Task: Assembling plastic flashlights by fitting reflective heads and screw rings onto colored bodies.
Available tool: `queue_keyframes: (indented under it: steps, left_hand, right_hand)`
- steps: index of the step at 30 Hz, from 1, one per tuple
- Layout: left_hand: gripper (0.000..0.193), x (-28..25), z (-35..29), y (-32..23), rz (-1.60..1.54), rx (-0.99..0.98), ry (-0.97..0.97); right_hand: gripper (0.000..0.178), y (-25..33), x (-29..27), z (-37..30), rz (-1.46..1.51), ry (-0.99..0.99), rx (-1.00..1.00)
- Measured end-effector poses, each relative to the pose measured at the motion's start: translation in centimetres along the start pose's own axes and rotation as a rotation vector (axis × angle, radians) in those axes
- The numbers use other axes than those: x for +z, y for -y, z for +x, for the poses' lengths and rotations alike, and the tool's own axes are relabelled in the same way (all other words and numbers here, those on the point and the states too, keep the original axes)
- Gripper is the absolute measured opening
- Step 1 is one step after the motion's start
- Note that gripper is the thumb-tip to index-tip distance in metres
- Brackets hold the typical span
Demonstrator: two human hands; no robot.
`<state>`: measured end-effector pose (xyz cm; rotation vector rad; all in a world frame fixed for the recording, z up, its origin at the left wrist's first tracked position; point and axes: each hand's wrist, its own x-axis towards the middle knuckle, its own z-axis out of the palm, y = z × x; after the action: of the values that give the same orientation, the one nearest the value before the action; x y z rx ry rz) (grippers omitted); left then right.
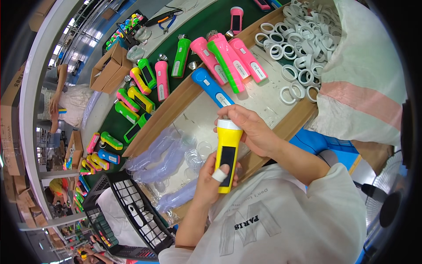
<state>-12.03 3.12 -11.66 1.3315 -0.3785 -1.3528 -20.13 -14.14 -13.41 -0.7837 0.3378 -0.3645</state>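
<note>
A yellow flashlight (229, 140) with a dark panel stands nearly upright in front of my shirt, head end up. My left hand (208, 179) is closed round its lower body, the thumb, with a white wrapping, pressed on the panel. A white ring (229, 125) sits around the flashlight's head. My right hand (255, 132) is closed on this ring from the right and above, partly hiding the top. Just beyond my right fingers lies a blue flashlight (211, 86) on the bench. Pink flashlights (247, 57) and a pink-and-green one (226, 61) lie farther off.
Loose white rings (303, 44) are heaped at the far right beside a white woven sack (356, 83). Stacks of clear plastic rings (160, 160) lie left. Beyond a wooden rail (169, 88), a green belt (105, 125) carries several flashlights. A black crate (127, 211) stands lower left; a co-worker (66, 105) sits across.
</note>
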Motion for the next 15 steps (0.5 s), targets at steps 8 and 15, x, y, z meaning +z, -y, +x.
queue_keyframes:
  steps: [8,15]
  left_hand:
    - [0.039,1.8,0.8,1.3,0.156,0.095,-0.025]
    - [0.048,4.3,-0.8,1.3,-0.874,-0.17,0.508]
  right_hand:
    - [0.029,-0.6,0.3,-0.7,0.259,0.046,-0.034]
    - [0.028,-1.6,1.5,-0.9,0.619,0.162,-0.069]
